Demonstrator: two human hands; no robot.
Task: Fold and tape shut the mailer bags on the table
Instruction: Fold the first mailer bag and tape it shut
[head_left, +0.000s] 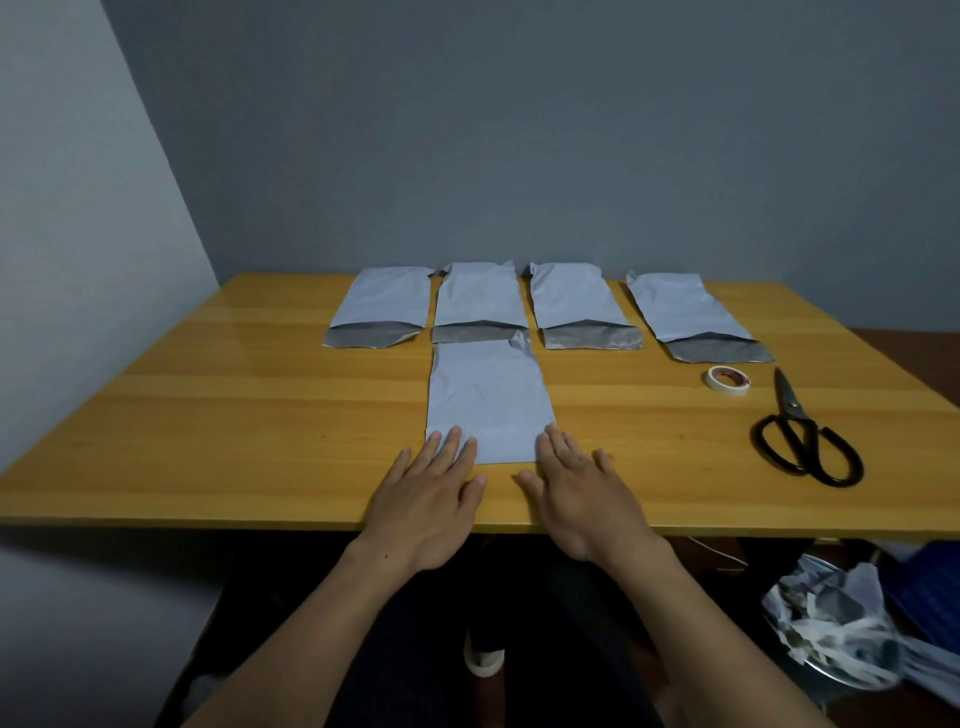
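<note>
Holding everything: table, glossy honey-coloured wood with long straight grain bands and a square near edge.
First bag: pale blue-grey plastic mailer, smooth, lying flat at the left of the far row; open mouth toward the person, shiny silver-grey inner flap showing, its corners cut off at an angle.
Left hand: flat and relaxed, gripping nothing; straight, spread fingers pressing the near-left corner of the near bag, thumb on bare wood.
Second bag: same matte film, lightly wrinkled, far corners curled; grey flap partly covered by the near bag.
Near bag: rectangular mailer centred before the person, apart from the row, smooth except for a crumpled far-right corner; faint crease line across it close to the fingertips; far edge overlapping the second bag's flap.
Third bag: flat, softly creased, wide silver flap with squared ends.
Right hand: likewise flat and empty, fingers straight, tips on the near-right corner of the near bag.
Fourth bag: angled slightly, set apart at the right end of the row, grey flap open.
Tape: small cream roll lying flat, near the fourth bag's flap.
Scissors: dark metal blades closed, pointing away; large black loop handles.
Scraps: crumpled white and grey shreds heaped below the table's right end.
</note>
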